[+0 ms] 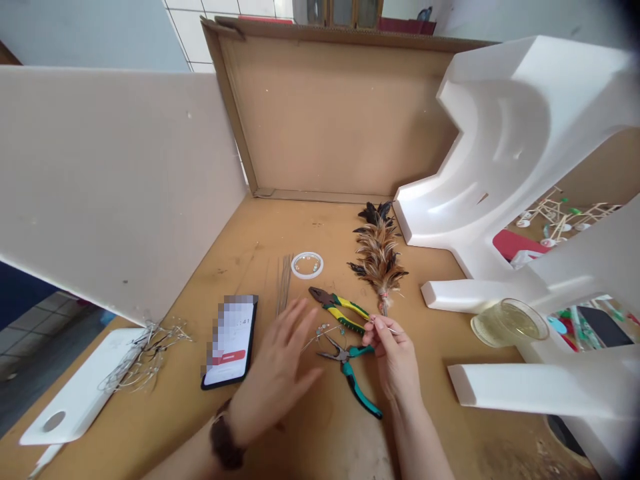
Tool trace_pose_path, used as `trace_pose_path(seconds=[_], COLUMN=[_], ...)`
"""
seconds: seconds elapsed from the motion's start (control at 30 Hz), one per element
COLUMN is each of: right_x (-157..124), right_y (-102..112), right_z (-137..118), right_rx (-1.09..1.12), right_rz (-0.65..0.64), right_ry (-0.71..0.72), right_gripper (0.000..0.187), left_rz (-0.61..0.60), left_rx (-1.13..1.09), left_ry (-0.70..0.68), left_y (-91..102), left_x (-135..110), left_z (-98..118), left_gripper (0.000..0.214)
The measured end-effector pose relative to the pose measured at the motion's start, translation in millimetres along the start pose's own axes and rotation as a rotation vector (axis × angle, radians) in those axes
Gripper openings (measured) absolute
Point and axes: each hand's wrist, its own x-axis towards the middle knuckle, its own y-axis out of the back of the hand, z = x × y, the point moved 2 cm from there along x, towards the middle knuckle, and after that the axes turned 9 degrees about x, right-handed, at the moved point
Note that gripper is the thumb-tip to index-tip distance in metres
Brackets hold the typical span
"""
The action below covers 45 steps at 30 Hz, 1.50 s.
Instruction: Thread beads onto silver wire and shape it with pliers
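My left hand [277, 367], a dark band on its wrist, is held open with fingers stretched out beside the phone [237, 340]. Nothing shows in its grasp. My right hand [397, 363] pinches a thin wire [395, 331] between thumb and fingers. Close by lie yellow-and-green pliers [345, 312] and teal-handled long-nose pliers [357, 380], partly covered by my right hand. Small beads on wire [325, 331] rest between my hands. Several straight thin wires [283, 287] and a white ring-shaped dish [307, 275] with small beads lie beyond my left hand.
A feather bundle [379, 253] lies behind the pliers. White foam pieces [505, 293] and a glass of pale liquid [507, 323] stand at right. Tangled wire [135, 370] overlaps a white board [83, 387] at left. Cardboard [345, 120] and a white panel [110, 180] border the table.
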Motion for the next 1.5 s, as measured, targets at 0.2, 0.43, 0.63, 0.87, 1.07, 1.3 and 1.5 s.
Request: trace_pose_path(seconds=[0.2, 0.43, 0.63, 0.87, 1.07, 1.3, 1.5], right_x=[-1.9, 1.6, 0.9, 0.1, -1.1, 0.6, 0.9], right_y=[-2.4, -0.9, -2.2, -2.4, -2.3, -0.5, -0.6], right_z=[1.2, 8.4, 11.4, 10.7, 11.1, 14.2, 14.7], right_rx=[0.007, 0.09, 0.098, 0.082, 0.051, 0.033, 0.075], right_rz=[-0.01, -0.063, -0.064, -0.058, -0.081, -0.069, -0.075], right_ry=[-0.021, -0.079, -0.09, -0.093, -0.09, -0.085, -0.109], right_gripper=[0.018, 0.016, 0.015, 0.017, 0.017, 0.017, 0.018], left_rz=[-0.075, 0.072, 0.168, 0.03, 0.013, -0.138, -0.033], left_rx=[0.465, 0.584, 0.587, 0.559, 0.358, 0.085, 0.38], left_ry=[0.283, 0.278, 0.25, 0.179, 0.22, -0.035, -0.025], left_y=[-3.3, 19.8, 42.4, 15.6, 29.2, 29.9, 23.6], left_x=[-81.3, -48.0, 0.1, 6.0, -37.6, -33.4, -4.8], left_z=[-101.9, -144.0, -91.8, -86.9, -97.2, -79.6, -98.8], left_gripper=[0.094, 0.082, 0.05, 0.041, 0.04, 0.035, 0.034])
